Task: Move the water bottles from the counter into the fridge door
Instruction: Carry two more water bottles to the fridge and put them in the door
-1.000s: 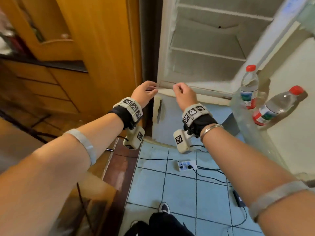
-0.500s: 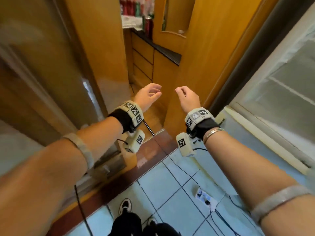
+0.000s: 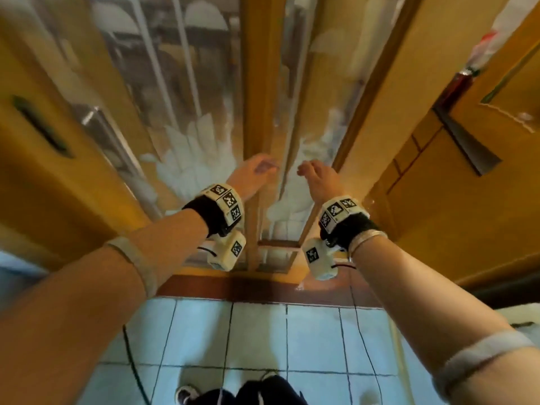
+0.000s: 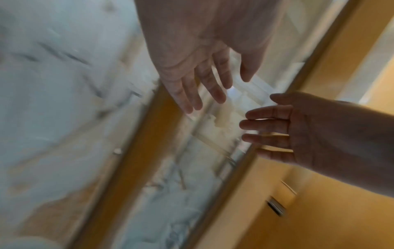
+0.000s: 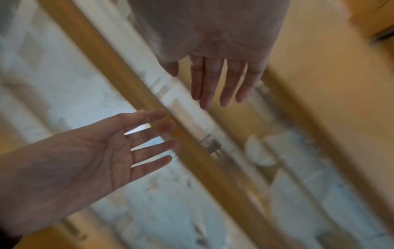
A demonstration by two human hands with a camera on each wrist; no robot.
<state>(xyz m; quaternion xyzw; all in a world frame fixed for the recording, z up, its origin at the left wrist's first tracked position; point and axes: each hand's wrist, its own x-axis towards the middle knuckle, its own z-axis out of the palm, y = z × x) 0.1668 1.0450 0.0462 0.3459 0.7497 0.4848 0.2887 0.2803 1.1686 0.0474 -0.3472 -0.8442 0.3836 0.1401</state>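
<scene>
No water bottle and no fridge show in any current view. In the head view my left hand (image 3: 257, 173) and right hand (image 3: 314, 176) are held out side by side in front of a wooden-framed frosted glass door (image 3: 204, 118), both empty. The left wrist view shows my left hand (image 4: 204, 67) with straight, spread fingers and the right hand (image 4: 287, 131) opposite it. Seen from the right wrist, my right hand (image 5: 219, 72) also has straight fingers, and the left hand (image 5: 119, 143) lies palm up. Neither hand touches anything.
A wooden cabinet with a dark counter edge (image 3: 464, 135) stands at the right. A yellow wooden panel with a dark slot handle (image 3: 41, 127) fills the left. Below lie blue floor tiles (image 3: 257, 340), a dark red threshold (image 3: 251, 287) and thin black cables (image 3: 131, 361). My shoes (image 3: 187, 394) show at the bottom.
My view has swung left, away from the open fridge and its two bottles, past the wooden cabinets to the glass door. Both hands stay empty and raised in front of me.
</scene>
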